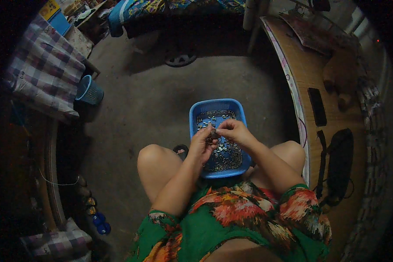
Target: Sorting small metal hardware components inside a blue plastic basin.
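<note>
Over a blue basket, left fingers clasp a small piece (details blurred), right fingers together.

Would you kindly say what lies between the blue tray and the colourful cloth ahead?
The head view shows grey floor and a dark openwork disc.

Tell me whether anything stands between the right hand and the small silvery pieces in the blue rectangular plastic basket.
Nothing visible does: the right hand appears over the blue rectangular plastic basket, and the small silvery pieces inside lie uncovered.
</note>
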`<state>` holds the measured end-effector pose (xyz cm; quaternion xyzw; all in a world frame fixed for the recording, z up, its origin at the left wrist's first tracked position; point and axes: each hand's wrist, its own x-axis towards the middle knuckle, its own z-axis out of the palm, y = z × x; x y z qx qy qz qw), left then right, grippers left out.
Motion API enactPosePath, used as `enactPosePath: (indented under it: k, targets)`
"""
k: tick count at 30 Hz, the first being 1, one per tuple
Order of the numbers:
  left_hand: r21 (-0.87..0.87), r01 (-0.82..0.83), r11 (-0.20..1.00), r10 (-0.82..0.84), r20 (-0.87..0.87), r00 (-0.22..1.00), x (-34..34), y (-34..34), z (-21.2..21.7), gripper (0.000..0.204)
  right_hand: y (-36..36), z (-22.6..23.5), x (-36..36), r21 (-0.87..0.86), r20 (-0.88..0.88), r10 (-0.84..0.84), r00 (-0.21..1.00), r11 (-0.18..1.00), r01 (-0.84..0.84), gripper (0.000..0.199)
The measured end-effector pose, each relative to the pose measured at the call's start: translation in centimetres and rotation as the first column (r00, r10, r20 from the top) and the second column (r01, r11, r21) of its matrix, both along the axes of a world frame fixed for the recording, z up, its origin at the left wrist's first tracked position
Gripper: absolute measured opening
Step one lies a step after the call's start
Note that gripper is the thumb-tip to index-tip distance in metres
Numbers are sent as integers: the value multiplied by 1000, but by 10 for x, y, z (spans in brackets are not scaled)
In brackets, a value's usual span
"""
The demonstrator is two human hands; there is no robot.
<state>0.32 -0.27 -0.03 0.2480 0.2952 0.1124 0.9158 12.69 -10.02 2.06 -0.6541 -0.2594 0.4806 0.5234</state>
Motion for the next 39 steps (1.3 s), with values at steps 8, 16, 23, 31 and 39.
enactPosePath:
  k: [8,16,23,31,39]
  targets:
    - [-20,-11,1000,9,-68,998,0,0,10,19,2,0,-3,79,-15,-16,1000,997,18,13]
    - [-2,62,998,-62,-10,998,-2,-2,10,18,-1,-10,-3,140,-62,23,998,990,-14,16]
    - [-46,77,996,-72,102,992,-3,-1,-3,17,-3,-1,2,26,-313,47,949,999,-41,26]
    - [-68,-59,996,66,98,993,-1,7,-11,24,0,-4,9,-49,-368,-143,919,990,135,20]
    - [-35,-54,998,55,20,998,-2,1,-4,21,0,4,3,-30,-267,-40,963,999,33,20]
